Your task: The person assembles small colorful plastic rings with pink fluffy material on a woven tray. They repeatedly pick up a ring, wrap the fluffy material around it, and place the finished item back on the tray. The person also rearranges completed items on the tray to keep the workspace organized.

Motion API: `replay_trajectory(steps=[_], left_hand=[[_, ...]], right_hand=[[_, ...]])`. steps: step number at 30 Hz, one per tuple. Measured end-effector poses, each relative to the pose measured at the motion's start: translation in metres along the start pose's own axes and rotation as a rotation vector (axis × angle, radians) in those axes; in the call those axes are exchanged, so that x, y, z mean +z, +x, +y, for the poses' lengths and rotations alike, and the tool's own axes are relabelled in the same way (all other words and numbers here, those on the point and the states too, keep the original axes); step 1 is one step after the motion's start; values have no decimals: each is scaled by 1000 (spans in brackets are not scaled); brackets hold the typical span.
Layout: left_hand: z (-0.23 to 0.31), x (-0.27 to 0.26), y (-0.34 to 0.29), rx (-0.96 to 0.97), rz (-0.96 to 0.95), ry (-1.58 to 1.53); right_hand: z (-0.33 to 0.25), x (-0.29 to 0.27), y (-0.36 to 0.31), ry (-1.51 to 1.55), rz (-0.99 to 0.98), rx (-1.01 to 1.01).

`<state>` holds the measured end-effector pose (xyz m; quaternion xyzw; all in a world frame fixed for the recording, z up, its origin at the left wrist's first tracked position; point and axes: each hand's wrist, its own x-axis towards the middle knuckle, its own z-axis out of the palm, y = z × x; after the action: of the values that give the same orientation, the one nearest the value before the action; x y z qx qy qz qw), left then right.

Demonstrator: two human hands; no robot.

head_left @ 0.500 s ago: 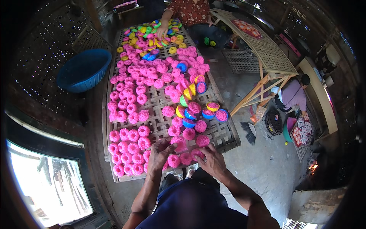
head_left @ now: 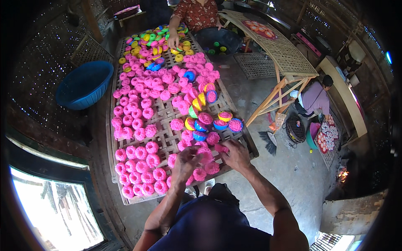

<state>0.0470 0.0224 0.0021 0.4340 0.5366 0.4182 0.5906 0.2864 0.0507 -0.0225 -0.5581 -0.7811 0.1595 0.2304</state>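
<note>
While the left hand [head_left: 187, 164] pinches a frilly pink cake [head_left: 204, 155] at the near end of the long woven bamboo tray [head_left: 167, 140], the right hand [head_left: 236, 154] closes on another pink piece [head_left: 221, 148]. Round ruffled cakes fill the tray lengthwise; coloured cups [head_left: 217, 124] hold some. A blue basin [head_left: 83, 85] sits left.

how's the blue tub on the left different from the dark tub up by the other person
The blue tub is bright blue and shows nothing inside; the dark tub is black and holds a few green and yellow pieces. The blue tub sits left of the woven drying rack, with no hand near it; the dark tub sits at the rack's far right corner, beside the other person. Both are round, open-topped and on the floor.
</note>
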Motion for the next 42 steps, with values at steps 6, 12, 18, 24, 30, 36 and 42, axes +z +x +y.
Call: replay_trajectory(steps=[6,12,18,24,30,36,42], left_hand=[[-22,48,21,135,-105,329],[-29,71,32,296,-156,673],[-19,70,33,663,-110,923],[-9,52,25,677,-68,898],[-14,11,30,630,85,1100],[-26,5,52,637,79,1259],[-6,6,44,646,163,1054]], right_hand=[[36,-13,-36,501,108,334],[53,-15,-51,546,164,352],[42,-16,-44,399,21,319],[19,-37,-33,-132,57,183],[10,-7,29,-23,-47,-177],[14,29,64,-251,64,-270],[45,-19,52,141,13,60]])
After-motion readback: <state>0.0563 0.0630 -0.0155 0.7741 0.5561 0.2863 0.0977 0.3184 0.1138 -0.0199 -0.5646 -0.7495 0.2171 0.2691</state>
